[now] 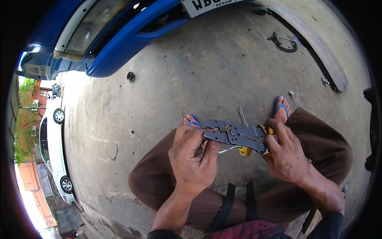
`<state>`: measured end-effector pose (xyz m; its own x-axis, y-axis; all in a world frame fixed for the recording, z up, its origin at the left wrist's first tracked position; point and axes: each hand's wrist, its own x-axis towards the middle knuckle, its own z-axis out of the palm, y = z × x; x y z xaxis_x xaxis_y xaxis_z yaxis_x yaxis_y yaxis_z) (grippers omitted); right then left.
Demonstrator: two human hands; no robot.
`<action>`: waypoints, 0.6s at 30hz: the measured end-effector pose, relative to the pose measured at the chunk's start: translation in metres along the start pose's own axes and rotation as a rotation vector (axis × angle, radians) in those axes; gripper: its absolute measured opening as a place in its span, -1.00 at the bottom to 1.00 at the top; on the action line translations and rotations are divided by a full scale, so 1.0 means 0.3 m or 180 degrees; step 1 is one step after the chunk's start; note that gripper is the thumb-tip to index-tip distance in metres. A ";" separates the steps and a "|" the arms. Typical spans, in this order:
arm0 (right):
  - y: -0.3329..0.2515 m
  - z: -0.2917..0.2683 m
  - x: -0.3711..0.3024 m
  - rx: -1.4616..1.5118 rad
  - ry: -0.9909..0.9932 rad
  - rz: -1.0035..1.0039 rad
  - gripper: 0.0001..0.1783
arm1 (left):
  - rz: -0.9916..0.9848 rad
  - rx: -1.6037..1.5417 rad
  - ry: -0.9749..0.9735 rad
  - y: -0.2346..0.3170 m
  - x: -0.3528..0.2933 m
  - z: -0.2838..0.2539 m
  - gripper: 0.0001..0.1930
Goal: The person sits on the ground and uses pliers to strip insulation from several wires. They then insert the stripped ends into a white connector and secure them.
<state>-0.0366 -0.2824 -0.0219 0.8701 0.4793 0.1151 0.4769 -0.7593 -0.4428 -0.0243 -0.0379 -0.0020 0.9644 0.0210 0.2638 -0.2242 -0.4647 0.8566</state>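
My right hand (287,150) is closed around the yellow handles of dark grey wire crimping pliers (234,133), held level above my lap. The pliers' jaws point left, toward my left hand (194,157). My left thumb and fingers are pinched together at the jaw tips, with a thin wire (229,149) running out beside the thumb. A small brassy piece (226,128) shows at the jaws; its kind is unclear. Below the pliers, white and green wires lead to a yellow block (245,151). The wire end between my left fingers is hidden.
A blue vehicle's bumper (119,51) juts in at upper left. On the concrete floor (199,79) lie a coiled black cable (287,47), a small black round part (130,76), a white connector with wires (292,94) and a long dark board (314,44). A white car (53,139) stands far left.
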 end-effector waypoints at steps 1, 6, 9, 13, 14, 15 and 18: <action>-0.001 -0.003 -0.001 0.0164 -0.0033 0.0053 -0.50 | -0.0002 0.0022 0.0013 -0.001 -0.002 0.001 -0.85; 0.017 0.002 -0.001 0.0171 0.0069 -0.0081 -0.55 | -0.0091 0.0069 0.0019 -0.008 -0.009 -0.002 -0.86; 0.025 0.003 -0.005 0.0294 -0.0078 -0.0016 -0.59 | -0.0023 0.0013 -0.0054 -0.008 -0.007 0.002 -0.85; 0.027 0.002 -0.006 0.0339 -0.0603 0.0389 -0.63 | -0.0225 -0.0044 -0.0103 0.004 0.001 0.007 -0.85; 0.031 0.006 -0.005 0.0172 -0.0157 0.0128 -0.62 | -0.0388 -0.0114 -0.0080 0.007 0.002 0.008 -0.85; 0.040 0.017 0.003 -0.0037 0.0067 0.0038 -0.61 | -0.0554 -0.0191 -0.0055 0.009 0.004 0.011 -0.85; 0.089 0.060 0.009 -0.0514 -0.0012 0.0169 -0.45 | -0.0291 0.0950 -0.0345 -0.017 0.026 0.019 -0.84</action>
<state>-0.0237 -0.2936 -0.0494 0.8943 0.4381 0.0918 0.4443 -0.8443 -0.2996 -0.0150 -0.0404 -0.0068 0.9915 -0.0122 0.1294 -0.1004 -0.7045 0.7025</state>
